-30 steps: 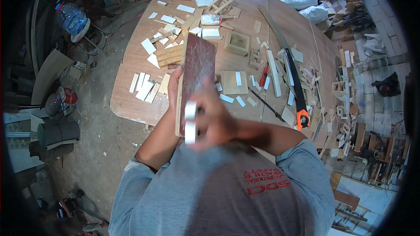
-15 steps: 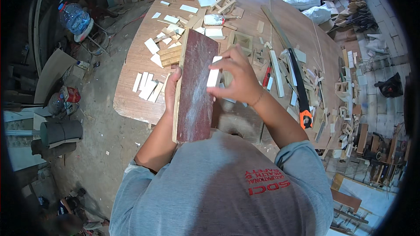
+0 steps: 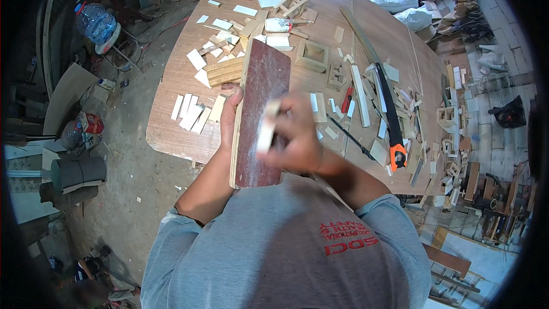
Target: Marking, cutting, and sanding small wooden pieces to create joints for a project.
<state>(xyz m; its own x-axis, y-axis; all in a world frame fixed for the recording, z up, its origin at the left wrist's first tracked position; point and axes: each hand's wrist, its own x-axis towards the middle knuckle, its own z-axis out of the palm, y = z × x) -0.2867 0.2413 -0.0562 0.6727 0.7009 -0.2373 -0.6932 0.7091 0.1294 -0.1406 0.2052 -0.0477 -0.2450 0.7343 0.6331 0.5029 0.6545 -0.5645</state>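
My left hand [image 3: 229, 121] grips a long sanding board [image 3: 264, 71] by its left plywood edge, with the thumb along that edge. The board stands tilted up in front of my chest; its reddish-brown abrasive face carries a pale dusty streak. A small pale wood block [image 3: 266, 133] is pinched in the fingers of my right hand [image 3: 301, 137], against or very close to the lower middle of that face. Motion smears the block and the fingers. Behind the board, a stack of ridged wooden strips [image 3: 223, 72] lies on the table.
The wooden table [image 3: 183, 129] bears several white offcuts [image 3: 191, 115], small wooden frames [image 3: 312, 56], a glue bottle [image 3: 278, 26] and a red-handled tool [image 3: 347, 100]. A handsaw with an orange handle [image 3: 398, 156] lies at the right. A water jug [image 3: 97, 24] stands on a stool at the left.
My right hand has carried the wood block down and left along the abrasive face. The sanding board has shifted slightly right, still in my left hand.
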